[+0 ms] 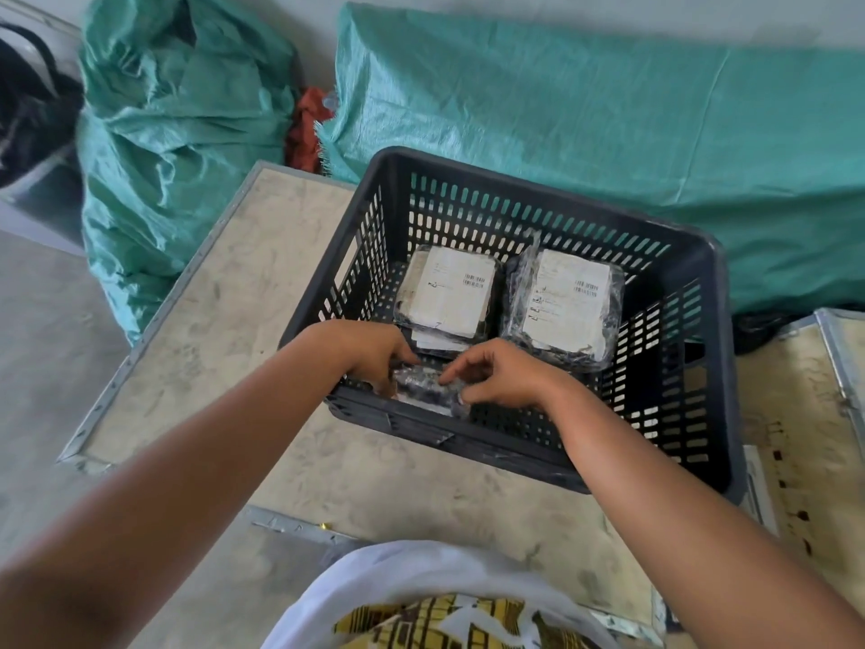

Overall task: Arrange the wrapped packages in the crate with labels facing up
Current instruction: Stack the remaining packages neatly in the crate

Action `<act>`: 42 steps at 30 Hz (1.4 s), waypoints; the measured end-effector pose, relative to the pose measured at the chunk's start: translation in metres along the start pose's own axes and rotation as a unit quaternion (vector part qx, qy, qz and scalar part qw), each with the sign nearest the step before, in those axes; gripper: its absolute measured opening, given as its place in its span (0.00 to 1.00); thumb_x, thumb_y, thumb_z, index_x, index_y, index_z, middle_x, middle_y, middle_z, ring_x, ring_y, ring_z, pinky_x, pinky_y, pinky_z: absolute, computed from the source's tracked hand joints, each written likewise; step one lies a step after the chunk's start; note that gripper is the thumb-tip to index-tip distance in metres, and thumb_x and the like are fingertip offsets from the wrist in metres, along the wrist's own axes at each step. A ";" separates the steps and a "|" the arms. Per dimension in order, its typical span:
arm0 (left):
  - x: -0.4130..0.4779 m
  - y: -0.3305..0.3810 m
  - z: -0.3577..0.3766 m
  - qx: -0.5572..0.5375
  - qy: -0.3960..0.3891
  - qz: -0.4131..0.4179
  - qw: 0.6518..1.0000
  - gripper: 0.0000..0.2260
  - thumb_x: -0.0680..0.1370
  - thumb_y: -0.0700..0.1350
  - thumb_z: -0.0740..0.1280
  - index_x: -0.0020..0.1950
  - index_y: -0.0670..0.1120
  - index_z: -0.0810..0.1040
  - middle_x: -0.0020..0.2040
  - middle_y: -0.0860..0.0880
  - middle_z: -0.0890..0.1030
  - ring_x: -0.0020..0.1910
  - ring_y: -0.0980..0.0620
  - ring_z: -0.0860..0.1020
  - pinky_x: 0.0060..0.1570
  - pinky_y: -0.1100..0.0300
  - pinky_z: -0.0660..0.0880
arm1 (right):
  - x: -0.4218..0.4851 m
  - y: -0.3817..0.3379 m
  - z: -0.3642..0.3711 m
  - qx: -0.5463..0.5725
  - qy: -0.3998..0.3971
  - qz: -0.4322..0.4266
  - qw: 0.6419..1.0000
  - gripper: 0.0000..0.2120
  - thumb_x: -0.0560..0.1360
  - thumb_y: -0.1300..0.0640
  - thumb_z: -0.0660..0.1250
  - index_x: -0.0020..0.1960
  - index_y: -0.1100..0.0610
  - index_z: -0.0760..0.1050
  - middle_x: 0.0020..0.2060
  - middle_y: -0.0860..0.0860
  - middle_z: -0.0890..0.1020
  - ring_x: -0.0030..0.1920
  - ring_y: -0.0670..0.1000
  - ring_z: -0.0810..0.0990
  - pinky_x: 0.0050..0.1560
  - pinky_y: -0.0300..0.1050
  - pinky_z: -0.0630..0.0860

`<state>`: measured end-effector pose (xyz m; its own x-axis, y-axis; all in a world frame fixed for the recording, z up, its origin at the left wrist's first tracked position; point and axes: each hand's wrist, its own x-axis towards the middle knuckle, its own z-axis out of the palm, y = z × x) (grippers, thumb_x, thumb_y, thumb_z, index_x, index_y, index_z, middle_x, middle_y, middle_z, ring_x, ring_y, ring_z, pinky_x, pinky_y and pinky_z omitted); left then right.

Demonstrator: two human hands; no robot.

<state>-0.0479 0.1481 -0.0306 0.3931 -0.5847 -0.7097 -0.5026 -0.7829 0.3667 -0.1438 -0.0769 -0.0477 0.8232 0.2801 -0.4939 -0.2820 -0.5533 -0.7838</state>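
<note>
Table (224, 292): a pale, mottled board with a grey metal edge strip, scuffed and stained; a second similar board (805, 414) lies at 3 o'clock, with dark red spots along its near side. Floor (42, 367) at 9 o'clock is plain grey. At 12 o'clock a wide teal woven sheet (585, 114) covers something bulky against a light wall; at 10 o'clock a crumpled teal sack (173, 119) stands upright, with a scrap of red cloth (306, 133) between the two. Dark blurred object at the far 9–10 o'clock edge, cannot tell what. Black slotted crate (674, 292) sits on the table, turned at an angle. Inside, along the far wall, two wrapped packages lie flat side by side, white labels up: left package (447, 297) and right package (564, 304), near each other, whether touching cannot be told. A third package (423, 388) is at the crate's near wall, 6 o'clock of the left package, its label side not clear. Left hand (374, 353) grips its left end with curled fingers; right hand (503, 379) pinches its right end, fingertips on the wrap. White garment with yellow print (449, 615) at the bottom edge.
</note>
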 end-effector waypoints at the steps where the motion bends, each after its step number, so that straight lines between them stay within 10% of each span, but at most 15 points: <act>1: 0.000 0.002 0.000 0.001 0.014 0.001 1.000 0.33 0.70 0.44 0.80 0.74 0.54 0.74 0.60 0.54 0.82 0.56 0.51 0.79 0.53 0.57 0.72 | 0.001 0.000 -0.001 0.005 0.029 -0.002 1.000 0.20 0.73 0.63 0.75 0.45 0.36 0.87 0.48 0.36 0.87 0.50 0.37 0.84 0.54 0.39 0.82; 13: -0.007 0.008 -0.009 -0.033 0.125 0.044 0.991 0.35 0.72 0.43 0.78 0.77 0.53 0.70 0.67 0.51 0.79 0.58 0.52 0.77 0.58 0.60 0.71 | -0.001 -0.001 -0.010 0.007 0.111 -0.034 0.993 0.16 0.68 0.56 0.82 0.52 0.40 0.86 0.50 0.38 0.86 0.50 0.41 0.83 0.54 0.44 0.79; 20: -0.020 0.018 -0.013 -0.193 0.339 0.147 0.909 0.26 0.78 0.41 0.73 0.74 0.56 0.74 0.72 0.49 0.72 0.70 0.51 0.70 0.72 0.50 0.67 | -0.017 -0.003 -0.029 0.125 0.266 -0.072 0.953 0.18 0.74 0.58 0.76 0.50 0.34 0.84 0.52 0.41 0.85 0.52 0.46 0.83 0.50 0.42 0.81; 25: -0.024 0.019 -0.009 -0.130 0.334 0.158 0.920 0.43 0.80 0.46 0.69 0.81 0.66 0.42 0.74 0.45 0.67 0.69 0.47 0.70 0.70 0.51 0.66 | -0.023 -0.010 -0.041 0.278 0.293 -0.047 0.913 0.13 0.75 0.58 0.70 0.52 0.41 0.84 0.43 0.45 0.88 0.47 0.53 0.88 0.44 0.52 0.86; 29: -0.021 0.019 -0.010 -0.137 0.328 0.140 0.924 0.43 0.80 0.46 0.69 0.77 0.74 0.40 0.68 0.48 0.68 0.62 0.49 0.72 0.67 0.51 0.70 | -0.020 -0.007 -0.040 0.281 0.318 -0.057 0.904 0.12 0.76 0.52 0.70 0.57 0.40 0.84 0.49 0.47 0.88 0.56 0.58 0.85 0.53 0.62 0.83; 34: -0.014 0.011 -0.013 -0.209 0.312 0.122 0.919 0.41 0.80 0.47 0.70 0.77 0.75 0.46 0.63 0.50 0.72 0.61 0.51 0.75 0.66 0.55 0.70 | -0.019 -0.007 -0.030 0.173 0.361 -0.120 0.909 0.31 0.68 0.38 0.79 0.69 0.35 0.75 0.64 0.31 0.77 0.64 0.34 0.76 0.57 0.36 0.78; 37: -0.005 0.004 -0.020 -0.256 0.307 0.150 0.904 0.41 0.80 0.43 0.70 0.80 0.69 0.48 0.68 0.63 0.71 0.63 0.70 0.72 0.59 0.74 0.70 | -0.019 -0.009 -0.026 0.155 0.348 -0.118 0.917 0.46 0.65 0.36 0.80 0.78 0.36 0.62 0.72 0.41 0.70 0.58 0.22 0.72 0.48 0.24 0.76; 42: 0.006 -0.003 -0.042 -0.322 0.333 0.136 0.876 0.40 0.79 0.43 0.71 0.80 0.67 0.52 0.62 0.84 0.63 0.57 0.86 0.65 0.51 0.83 0.65 | -0.016 -0.011 -0.023 0.125 0.322 -0.094 0.934 0.55 0.64 0.37 0.82 0.80 0.30 0.51 0.74 0.37 0.65 0.64 0.40 0.77 0.47 0.27 0.77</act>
<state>-0.0119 0.1378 -0.0107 0.7958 -0.5946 -0.1146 -0.1921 -0.4274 0.8834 -0.1429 -0.0932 -0.0224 0.9728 -0.2196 -0.0731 -0.1423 -0.3184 -0.9372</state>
